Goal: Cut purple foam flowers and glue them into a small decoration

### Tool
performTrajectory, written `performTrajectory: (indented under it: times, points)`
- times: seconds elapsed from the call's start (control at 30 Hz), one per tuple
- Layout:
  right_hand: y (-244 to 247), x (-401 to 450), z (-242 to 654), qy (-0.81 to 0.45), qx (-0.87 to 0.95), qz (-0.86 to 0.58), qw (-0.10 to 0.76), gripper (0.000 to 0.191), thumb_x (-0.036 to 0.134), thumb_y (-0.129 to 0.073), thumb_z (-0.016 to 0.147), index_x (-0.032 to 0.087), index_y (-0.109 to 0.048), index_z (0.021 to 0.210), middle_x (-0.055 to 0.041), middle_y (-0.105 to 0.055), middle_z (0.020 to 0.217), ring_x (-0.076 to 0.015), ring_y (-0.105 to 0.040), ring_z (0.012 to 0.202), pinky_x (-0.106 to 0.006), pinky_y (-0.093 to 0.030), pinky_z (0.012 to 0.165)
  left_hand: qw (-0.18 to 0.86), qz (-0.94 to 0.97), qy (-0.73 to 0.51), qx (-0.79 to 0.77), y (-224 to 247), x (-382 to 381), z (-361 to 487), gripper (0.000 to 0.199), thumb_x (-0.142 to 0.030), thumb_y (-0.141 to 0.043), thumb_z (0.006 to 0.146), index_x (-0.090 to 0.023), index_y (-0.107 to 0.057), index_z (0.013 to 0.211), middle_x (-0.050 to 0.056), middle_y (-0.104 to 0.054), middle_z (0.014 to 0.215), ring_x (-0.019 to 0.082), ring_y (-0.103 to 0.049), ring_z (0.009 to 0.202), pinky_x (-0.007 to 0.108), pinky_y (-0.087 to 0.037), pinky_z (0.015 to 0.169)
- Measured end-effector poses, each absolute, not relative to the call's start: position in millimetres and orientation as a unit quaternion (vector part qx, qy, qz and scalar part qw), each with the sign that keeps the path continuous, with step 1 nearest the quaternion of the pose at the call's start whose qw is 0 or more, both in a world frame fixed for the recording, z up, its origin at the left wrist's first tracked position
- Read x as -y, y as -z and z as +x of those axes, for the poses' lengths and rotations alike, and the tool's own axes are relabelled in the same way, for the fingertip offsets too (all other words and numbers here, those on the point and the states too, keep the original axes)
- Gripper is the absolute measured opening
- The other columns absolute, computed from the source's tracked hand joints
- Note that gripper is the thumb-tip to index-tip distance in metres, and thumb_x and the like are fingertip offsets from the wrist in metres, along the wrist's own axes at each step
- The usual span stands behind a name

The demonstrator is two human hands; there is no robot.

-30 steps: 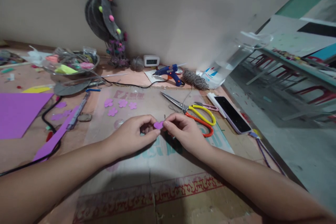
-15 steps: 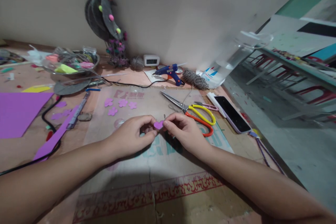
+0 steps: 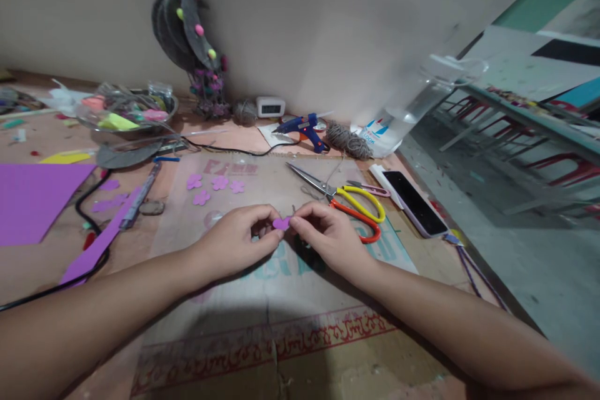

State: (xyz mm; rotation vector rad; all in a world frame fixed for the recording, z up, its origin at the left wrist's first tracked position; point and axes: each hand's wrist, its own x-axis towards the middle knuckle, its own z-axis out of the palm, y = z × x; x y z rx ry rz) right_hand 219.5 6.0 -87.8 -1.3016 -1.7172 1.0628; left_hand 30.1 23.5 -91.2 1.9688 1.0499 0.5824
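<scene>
Between my two hands is a small purple flower cutout (image 3: 282, 224), partly covered by the fingertips. My left hand (image 3: 241, 234) pinches its left side between thumb and fingers. On the other side, my right hand (image 3: 328, 231) pinches the right edge. Several more purple flower cutouts (image 3: 219, 183) lie flat on the board beyond my left hand. Scissors with yellow and orange handles (image 3: 360, 200) rest just past my right hand, blades pointing away to the left.
A blue glue gun (image 3: 302, 128) with a black cord, grey yarn (image 3: 349, 140) and a white clock (image 3: 270, 107) stand at the back. Purple sheet (image 3: 42, 203) and a pen (image 3: 140, 197) lie left. A phone (image 3: 415, 203) and a water jug (image 3: 417, 106) are right.
The purple cutout has shifted very slightly to the left and turned a little between my fingers. Both hands keep their pinch in nearly the same place.
</scene>
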Motion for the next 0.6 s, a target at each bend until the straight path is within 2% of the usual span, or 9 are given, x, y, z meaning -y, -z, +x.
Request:
performTrajectory:
  times: [0.37, 0.5, 0.6]
  points:
    - [89.3, -6.0, 219.1, -0.45, 0.646, -0.497, 0.366, 0.015, 0.029, -0.06, 0.085, 0.018, -0.063, 0.075, -0.0007, -0.064, 0.068, -0.013, -0.056, 0.062, -0.027, -0.045, 0.059, 0.416, 0.778, -0.243, -0.403, 91.1, -24.5, 28.7, 0.01, -0.023, -0.051, 0.081, -0.018, -0.057, 0.075, -0.003, -0.056, 0.066, 0.013, -0.049, 0.064, 0.025, -0.037, 0.06]
    - [87.5, -5.7, 218.4, -0.472, 0.63, -0.492, 0.372, 0.015, 0.029, -0.061, 0.084, 0.018, -0.063, 0.075, -0.0006, -0.063, 0.068, -0.0122, -0.054, 0.062, -0.026, -0.043, 0.057, 0.46, 0.768, -0.261, -0.36, 91.1, -24.6, 24.6, 0.006, -0.021, -0.052, 0.08, -0.018, -0.058, 0.08, -0.002, -0.057, 0.07, 0.014, -0.051, 0.067, 0.025, -0.039, 0.062]
    - [86.2, -5.9, 218.8, -0.491, 0.609, -0.488, 0.387, 0.015, 0.031, -0.062, 0.083, 0.018, -0.062, 0.075, 0.0006, -0.062, 0.066, -0.0111, -0.053, 0.059, -0.025, -0.042, 0.055, 0.515, 0.736, -0.28, -0.337, 92.7, -25.4, 21.5, 0.012, -0.027, -0.053, 0.084, -0.019, -0.061, 0.087, 0.0, -0.06, 0.074, 0.015, -0.052, 0.069, 0.026, -0.04, 0.063]
